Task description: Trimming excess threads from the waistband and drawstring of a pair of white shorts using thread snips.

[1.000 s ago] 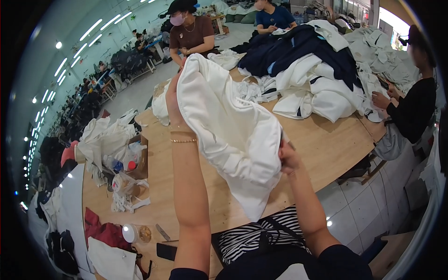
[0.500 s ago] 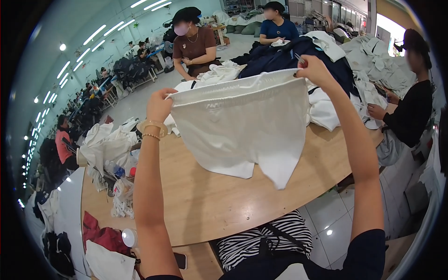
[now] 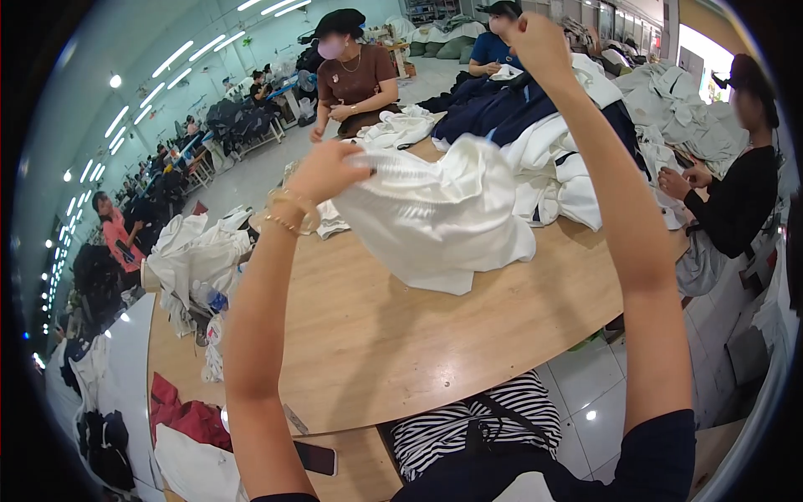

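Fingers of the left hand (image 3: pixel 330 171) are closed on the gathered waistband (image 3: pixel 406 177) of a white garment (image 3: pixel 443 238), held bunched above the table (image 3: pixel 493 351). The waistband is best pinched firmly at its edge, so that twisting is limited. Fingers of the raised right hand (image 3: pixel 535 46) are curled in, clear of the garment; whether anything is held cannot be told.

Pale blue-grn wall (image 3: pixel 280 52) at bk L. Tube lights (image 3: pixel 172 60) in slanting rows, plus a round lamp (image 3: pixel 115 81), all on. Lt wood table (image 3: pixel 468 339) up front; wht tile floor (image 3: pixel 577 395) to its R, shiny w/ glare. Benches (image 3: pixel 289 95) run along L side. Bk R: bright opening (image 3: pixel 699 71), door or window, can't tell.
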A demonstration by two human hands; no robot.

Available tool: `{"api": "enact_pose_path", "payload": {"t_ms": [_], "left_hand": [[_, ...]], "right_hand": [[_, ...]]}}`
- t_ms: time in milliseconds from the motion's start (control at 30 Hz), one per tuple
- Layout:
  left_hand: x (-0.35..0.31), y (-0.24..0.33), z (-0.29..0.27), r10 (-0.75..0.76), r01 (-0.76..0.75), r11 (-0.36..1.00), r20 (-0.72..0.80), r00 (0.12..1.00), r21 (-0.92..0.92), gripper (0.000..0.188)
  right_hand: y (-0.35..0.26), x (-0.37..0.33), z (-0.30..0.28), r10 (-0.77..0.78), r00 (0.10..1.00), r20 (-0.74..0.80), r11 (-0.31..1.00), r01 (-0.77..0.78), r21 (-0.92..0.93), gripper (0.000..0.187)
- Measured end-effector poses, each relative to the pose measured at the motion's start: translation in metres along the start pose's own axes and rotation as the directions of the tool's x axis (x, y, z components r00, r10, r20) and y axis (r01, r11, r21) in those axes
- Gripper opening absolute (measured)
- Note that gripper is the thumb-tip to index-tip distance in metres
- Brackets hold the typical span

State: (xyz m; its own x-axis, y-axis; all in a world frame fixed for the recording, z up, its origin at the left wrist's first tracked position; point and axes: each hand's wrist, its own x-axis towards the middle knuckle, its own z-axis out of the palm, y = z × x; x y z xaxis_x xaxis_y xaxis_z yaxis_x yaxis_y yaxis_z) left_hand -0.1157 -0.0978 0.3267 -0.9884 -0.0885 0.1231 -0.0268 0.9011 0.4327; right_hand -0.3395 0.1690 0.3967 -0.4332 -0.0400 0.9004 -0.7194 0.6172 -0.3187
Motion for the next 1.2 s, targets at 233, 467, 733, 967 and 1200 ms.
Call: {"api": "enact_pose_path", "payload": {"t_ms": [233,467,733,967,1200], "left_hand": [[0.018,0.055,-0.039,0.054,0.143,0.921,-0.484,0.873,0.362,0.042],[0.007,0.056,-0.089,0.027,0.250,0.903,-0.625,0.780,0.351,0.046],[-0.067,-0.026,-0.085,-0.163,0.418,0.852,-0.599,0.784,0.315,0.035],[-0.060,-0.014,-0.071,-0.155,0.352,0.895,-0.549,0.821,0.275,0.034],[-0.063,-0.017,-0.071,-0.168,0.374,0.892,-0.583,0.795,0.253,0.032]], "right_hand": [[-0.072,-0.164,0.008,-0.150,0.673,0.724,0.331,-0.656,0.678,0.024],[-0.061,-0.219,0.039,-0.190,0.445,0.875,0.234,-0.845,0.480,0.009],[-0.046,-0.138,-0.043,-0.183,0.550,0.815,0.413,-0.709,0.572,0.020],[-0.040,-0.130,-0.058,-0.137,0.582,0.802,0.478,-0.670,0.568,0.023],[-0.048,-0.127,-0.069,-0.147,0.551,0.821,0.508,-0.671,0.541,0.023]]}}
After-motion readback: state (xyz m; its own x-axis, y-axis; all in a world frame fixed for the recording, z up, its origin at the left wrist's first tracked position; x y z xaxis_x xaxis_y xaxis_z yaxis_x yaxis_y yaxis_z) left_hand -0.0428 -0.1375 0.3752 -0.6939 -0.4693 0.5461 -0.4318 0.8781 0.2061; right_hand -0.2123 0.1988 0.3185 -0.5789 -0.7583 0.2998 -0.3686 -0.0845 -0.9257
